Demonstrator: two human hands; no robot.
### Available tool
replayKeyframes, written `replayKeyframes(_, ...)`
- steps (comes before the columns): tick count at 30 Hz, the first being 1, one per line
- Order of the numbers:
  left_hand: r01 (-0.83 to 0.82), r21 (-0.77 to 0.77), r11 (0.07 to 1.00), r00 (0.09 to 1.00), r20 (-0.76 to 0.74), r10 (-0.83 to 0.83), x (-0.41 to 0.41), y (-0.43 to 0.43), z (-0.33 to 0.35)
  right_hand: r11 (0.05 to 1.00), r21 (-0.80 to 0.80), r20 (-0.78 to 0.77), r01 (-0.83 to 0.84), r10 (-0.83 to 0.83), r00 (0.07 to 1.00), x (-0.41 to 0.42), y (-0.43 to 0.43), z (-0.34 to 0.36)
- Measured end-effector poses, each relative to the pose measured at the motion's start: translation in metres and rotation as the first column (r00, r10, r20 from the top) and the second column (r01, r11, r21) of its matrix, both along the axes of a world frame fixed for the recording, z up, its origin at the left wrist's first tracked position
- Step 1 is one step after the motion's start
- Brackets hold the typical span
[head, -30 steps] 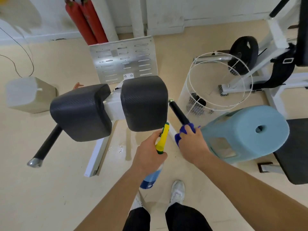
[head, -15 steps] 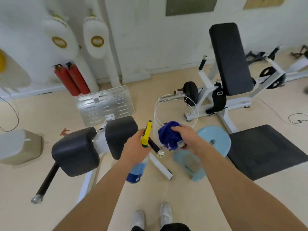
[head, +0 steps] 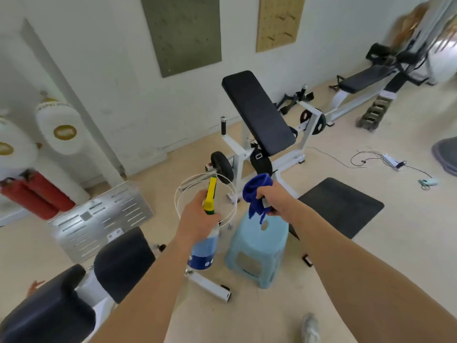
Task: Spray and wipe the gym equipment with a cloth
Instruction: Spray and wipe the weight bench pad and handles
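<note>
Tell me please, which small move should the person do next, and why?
Probably step toward the tilted black pad ahead and aim the spray bottle at it. The left hand grips the bottle, its yellow nozzle pointing that way; the right hand holds the blue cloth bunched, touching no equipment; the pad stands beyond the light blue stool.

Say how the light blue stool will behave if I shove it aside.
The stool looks like thin hollow plastic, so probably light. On the smooth floor it should slide easily. Pushed near the seat, it might tip, being tall for its base.
</note>
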State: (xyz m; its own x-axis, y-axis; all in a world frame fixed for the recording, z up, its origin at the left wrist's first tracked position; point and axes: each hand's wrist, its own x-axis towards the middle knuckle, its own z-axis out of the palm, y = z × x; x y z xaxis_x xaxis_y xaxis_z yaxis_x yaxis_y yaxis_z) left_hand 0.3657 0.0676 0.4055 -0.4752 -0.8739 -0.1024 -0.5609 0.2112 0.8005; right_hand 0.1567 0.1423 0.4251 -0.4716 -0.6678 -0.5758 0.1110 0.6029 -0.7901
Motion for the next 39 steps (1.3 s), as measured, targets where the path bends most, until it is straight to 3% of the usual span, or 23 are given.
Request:
replayKeyframes(9, 0.017, -0.076, 0.997, 1.000, 0.001, -0.017, -0.253, 0.015, -0.006, 0.996, -0.075, -0.053, 0.055, -0.059, 0.997, -0.255, 0.013, 0.018)
replayKeyframes(13, -0.029, -0.009, 1.000, 0.999, -0.028, 0.029, -0.333, 0.019, 0.010, 0.996, -0.041, -0.021, 0.074, -0.075, 0.997, -0.345, 0.006, 0.037)
replayKeyframes(17, -0.016, -0.038, 0.999, 1.000, 0.010, 0.017, -0.397, 0.003, 0.022, 0.992, -0.069, 0.008, 0.108, -0.108, 0.994, -0.418, -0.017, 0.046)
replayKeyframes(27, -0.045, -0.028, 0.999, 0.998, 0.047, 0.047, -0.501, -0.121, 0.007, 0.995, -0.011, -0.201, -0.102, 0.098, 0.975, -0.543, -0.123, 0.043)
replayKeyframes(39, -0.048, -0.001, 0.999, 0.998, 0.040, 0.048, -0.594, -0.230, -0.004, 0.967, 0.071, -0.286, -0.245, 0.255, 0.924, -0.628, -0.250, 0.048)
